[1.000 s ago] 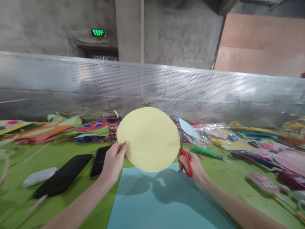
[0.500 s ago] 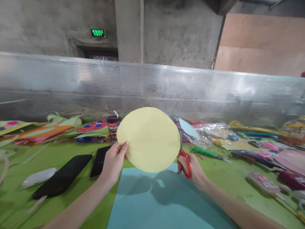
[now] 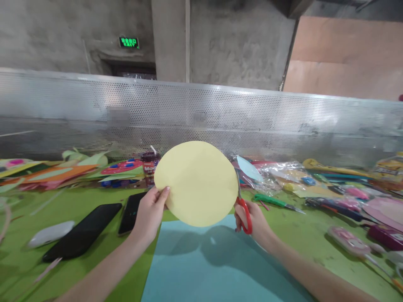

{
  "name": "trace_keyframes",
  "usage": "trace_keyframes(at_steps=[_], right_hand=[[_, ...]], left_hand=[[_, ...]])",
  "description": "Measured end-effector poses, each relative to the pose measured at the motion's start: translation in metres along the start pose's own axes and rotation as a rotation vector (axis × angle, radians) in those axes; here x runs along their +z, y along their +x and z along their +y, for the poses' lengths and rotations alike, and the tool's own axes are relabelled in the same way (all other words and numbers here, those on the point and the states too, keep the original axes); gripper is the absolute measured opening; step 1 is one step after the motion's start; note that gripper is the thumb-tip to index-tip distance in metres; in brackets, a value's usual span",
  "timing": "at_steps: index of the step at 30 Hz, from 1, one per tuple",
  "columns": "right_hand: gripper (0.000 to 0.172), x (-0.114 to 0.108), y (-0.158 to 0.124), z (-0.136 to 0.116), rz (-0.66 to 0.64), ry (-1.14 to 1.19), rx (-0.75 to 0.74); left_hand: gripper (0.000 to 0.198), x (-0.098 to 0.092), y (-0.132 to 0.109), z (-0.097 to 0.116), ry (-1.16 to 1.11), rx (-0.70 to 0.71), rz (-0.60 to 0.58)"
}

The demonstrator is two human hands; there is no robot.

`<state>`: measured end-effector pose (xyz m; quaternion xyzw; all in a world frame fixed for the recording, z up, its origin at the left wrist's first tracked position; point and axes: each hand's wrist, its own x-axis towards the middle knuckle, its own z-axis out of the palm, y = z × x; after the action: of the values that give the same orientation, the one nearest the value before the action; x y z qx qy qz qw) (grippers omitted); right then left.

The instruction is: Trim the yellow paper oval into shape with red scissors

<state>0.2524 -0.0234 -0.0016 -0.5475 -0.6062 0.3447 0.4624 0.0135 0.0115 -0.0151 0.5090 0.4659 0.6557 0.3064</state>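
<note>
A pale yellow paper oval is held up in front of me, above a sheet of light blue paper on the green table. My left hand pinches its lower left edge, thumb on the near face. Red-handled scissors are in my right hand, with fingers through the handle loops. The scissor blades point upward along the oval's right edge and are partly hidden behind it. Shadows of the hands and oval fall on the blue sheet.
Two dark phones and a white case lie left. A green-handled craft knife, blade showing, rests right. Behind stand a drink cup with straw, coloured papers and plastic bags, before a perforated metal partition.
The scissor handles in my right hand have drawn closer together, and the gap in their shadow has shrunk. My left hand and the yellow oval have hardly moved.
</note>
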Motion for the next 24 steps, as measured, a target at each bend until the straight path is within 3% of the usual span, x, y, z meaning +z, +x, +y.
trace_keyframes(at_steps=[9,24], right_hand=[[0.021,-0.0088,0.0067,0.009,-0.014,0.034,-0.093],[0.016,-0.0082,0.0062,0.0064,-0.03,-0.021,-0.066]], left_hand=[[0.045,-0.0003,-0.0001,-0.0006,-0.003,-0.013,-0.014],[0.043,-0.0014,0.0001,-0.0021,0.019,-0.007,-0.006]])
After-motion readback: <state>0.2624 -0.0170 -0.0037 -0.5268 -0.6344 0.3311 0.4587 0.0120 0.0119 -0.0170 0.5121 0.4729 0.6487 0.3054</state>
